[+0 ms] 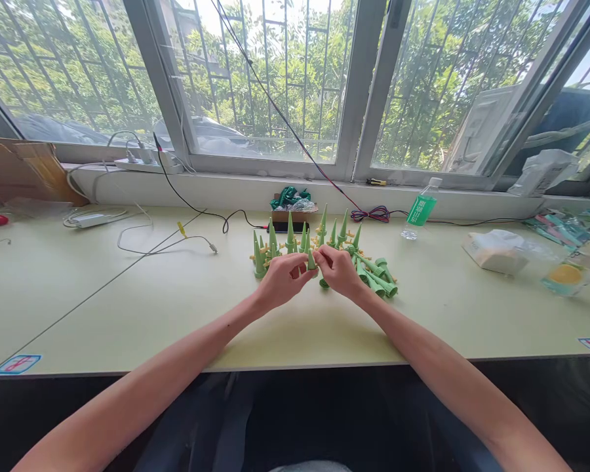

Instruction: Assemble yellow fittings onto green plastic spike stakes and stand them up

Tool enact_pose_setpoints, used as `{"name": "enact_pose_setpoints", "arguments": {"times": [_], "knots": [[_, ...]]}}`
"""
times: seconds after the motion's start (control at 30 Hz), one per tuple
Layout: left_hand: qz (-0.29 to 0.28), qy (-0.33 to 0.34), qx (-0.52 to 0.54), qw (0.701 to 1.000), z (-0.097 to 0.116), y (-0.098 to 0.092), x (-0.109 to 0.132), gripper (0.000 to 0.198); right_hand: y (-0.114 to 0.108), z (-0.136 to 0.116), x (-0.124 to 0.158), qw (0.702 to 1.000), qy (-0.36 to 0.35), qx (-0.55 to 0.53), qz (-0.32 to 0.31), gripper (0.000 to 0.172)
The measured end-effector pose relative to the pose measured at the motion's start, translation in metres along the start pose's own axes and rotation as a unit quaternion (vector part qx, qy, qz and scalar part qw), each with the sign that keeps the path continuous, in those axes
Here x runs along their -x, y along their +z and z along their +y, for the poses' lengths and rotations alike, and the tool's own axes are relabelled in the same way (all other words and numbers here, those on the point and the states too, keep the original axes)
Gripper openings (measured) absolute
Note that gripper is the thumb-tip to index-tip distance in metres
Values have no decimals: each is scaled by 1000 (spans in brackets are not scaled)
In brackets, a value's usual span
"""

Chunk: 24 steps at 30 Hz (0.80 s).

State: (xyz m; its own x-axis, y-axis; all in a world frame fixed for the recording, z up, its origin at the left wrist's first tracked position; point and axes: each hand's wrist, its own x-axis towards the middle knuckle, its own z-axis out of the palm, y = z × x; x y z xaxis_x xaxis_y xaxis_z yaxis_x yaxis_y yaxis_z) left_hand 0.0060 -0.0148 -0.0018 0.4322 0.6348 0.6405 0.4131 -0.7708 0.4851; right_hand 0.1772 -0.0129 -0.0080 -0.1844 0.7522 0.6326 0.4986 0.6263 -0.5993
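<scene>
On the table [299, 341], see one green cone [311, 261], near upright, pinched by the left hand [286, 278]; at its side, the right hand [341, 270], fingertips pressed together, on what impossible to tell. Count as probably done the standing cones [290, 231]; as probably left, the heap [379, 280] at right. Behind both hands, note several bases hidden.

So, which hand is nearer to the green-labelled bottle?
Right. The right hand is left of the bottle, closer to the person; the left hand is farther left.
</scene>
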Motion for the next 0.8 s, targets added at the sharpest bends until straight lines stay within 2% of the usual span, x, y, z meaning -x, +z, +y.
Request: {"name": "enact_pose_setpoints", "arguments": {"times": [0.8], "knots": [[-9, -4, -5, 1000, 1, -1, -1, 14, -1, -1, 0, 1000, 3, 0, -6, 36]]}}
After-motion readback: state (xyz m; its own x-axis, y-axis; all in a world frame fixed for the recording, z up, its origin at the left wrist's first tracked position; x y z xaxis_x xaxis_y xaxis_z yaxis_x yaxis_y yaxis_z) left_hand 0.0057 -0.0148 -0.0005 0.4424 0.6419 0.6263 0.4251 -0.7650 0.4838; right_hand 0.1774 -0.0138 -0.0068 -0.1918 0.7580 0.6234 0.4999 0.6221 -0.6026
